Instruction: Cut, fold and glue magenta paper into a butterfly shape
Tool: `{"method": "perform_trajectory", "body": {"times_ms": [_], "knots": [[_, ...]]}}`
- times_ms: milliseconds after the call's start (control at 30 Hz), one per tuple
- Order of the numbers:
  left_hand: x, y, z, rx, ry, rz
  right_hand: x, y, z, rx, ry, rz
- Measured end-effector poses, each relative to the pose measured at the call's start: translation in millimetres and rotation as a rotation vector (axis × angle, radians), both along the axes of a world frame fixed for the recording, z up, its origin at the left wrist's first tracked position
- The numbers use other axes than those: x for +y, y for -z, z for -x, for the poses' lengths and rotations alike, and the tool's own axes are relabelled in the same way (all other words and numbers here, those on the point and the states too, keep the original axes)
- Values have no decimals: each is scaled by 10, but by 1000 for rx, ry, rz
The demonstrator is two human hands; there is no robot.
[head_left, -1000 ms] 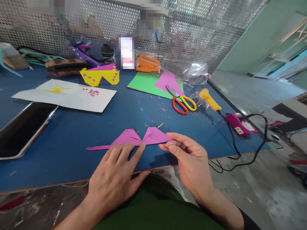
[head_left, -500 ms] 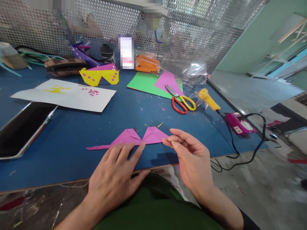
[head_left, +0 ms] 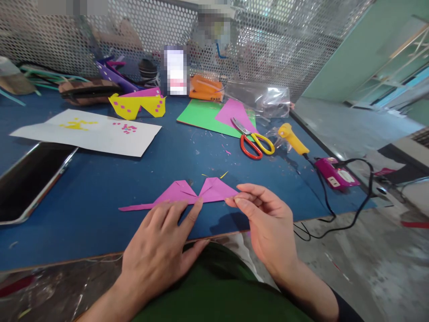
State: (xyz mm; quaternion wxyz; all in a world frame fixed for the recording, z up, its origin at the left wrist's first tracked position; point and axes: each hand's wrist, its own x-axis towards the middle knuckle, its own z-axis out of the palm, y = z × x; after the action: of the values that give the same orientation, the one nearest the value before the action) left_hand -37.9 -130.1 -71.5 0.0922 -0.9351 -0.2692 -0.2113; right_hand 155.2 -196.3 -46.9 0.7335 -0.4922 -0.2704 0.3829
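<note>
A folded purple paper (head_left: 214, 190) with two peaks and a notch between them lies near the table's front edge. From its left end a thin strip sticks out. My left hand (head_left: 164, 237) rests on its lower edge, fingers lying fairly flat and the index fingertip just below the notch. At the right end my right hand (head_left: 268, 219) is closed in a pinch, thumb against fingertips, on the tip of the paper. The fingers hide that tip. Small yellow scraps (head_left: 224, 175) lie just behind the right peak.
Scissors (head_left: 251, 141) lie on green sheets (head_left: 201, 117). A yellow glue gun (head_left: 293, 138) and magenta power socket (head_left: 337, 173) with black cable are at right. Left are a phone (head_left: 33, 179), white paper (head_left: 127, 145) with coloured bits, and a yellow paper mask (head_left: 132, 107).
The right hand's fingertips have shifted very slightly at the paper's right end. The left hand and the purple paper stay nearly in place; the view has moved a little.
</note>
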Motion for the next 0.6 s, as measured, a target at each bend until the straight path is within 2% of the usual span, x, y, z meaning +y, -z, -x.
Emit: {"method": "perform_trajectory", "body": {"times_ms": [300,600], "knots": [[1,-14,2,-6,6,5,-3,-28,34,-70,17,-1],[6,-17,-5,2,10,-3,-18,9,19,-53,7,-16]]}}
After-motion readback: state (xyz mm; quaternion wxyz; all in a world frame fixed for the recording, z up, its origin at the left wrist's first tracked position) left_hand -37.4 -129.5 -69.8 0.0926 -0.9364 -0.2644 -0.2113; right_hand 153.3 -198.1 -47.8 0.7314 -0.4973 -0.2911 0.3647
